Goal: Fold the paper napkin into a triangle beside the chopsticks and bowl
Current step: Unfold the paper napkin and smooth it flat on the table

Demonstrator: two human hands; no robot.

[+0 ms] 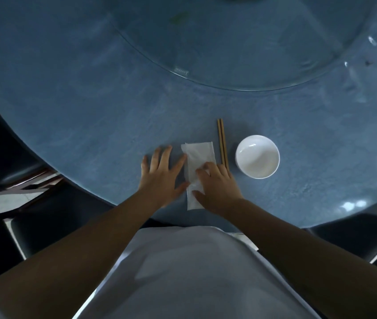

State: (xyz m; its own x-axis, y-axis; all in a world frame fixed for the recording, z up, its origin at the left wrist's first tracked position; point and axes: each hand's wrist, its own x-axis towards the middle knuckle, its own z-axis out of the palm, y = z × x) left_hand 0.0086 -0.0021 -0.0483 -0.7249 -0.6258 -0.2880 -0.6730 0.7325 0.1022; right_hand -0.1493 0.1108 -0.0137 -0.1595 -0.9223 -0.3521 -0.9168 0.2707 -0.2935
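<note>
A white paper napkin [197, 155] lies as a long rectangle on the blue round table [90, 116], near its front edge. Just to its right lies a pair of brown chopsticks [221, 141], and a white empty bowl [257, 156] stands further right. My left hand [163, 173] rests flat on the table with fingers spread, its thumb and forefinger touching the napkin's left edge. My right hand [217, 187] lies on the napkin's lower right part, fingers curled and pressing the paper, covering the chopsticks' near tips.
A glass turntable [240, 54] covers the table's middle at the back. Dark chairs [3, 153] stand at the left and at the lower right [355, 233]. My white apron fills the bottom of the view.
</note>
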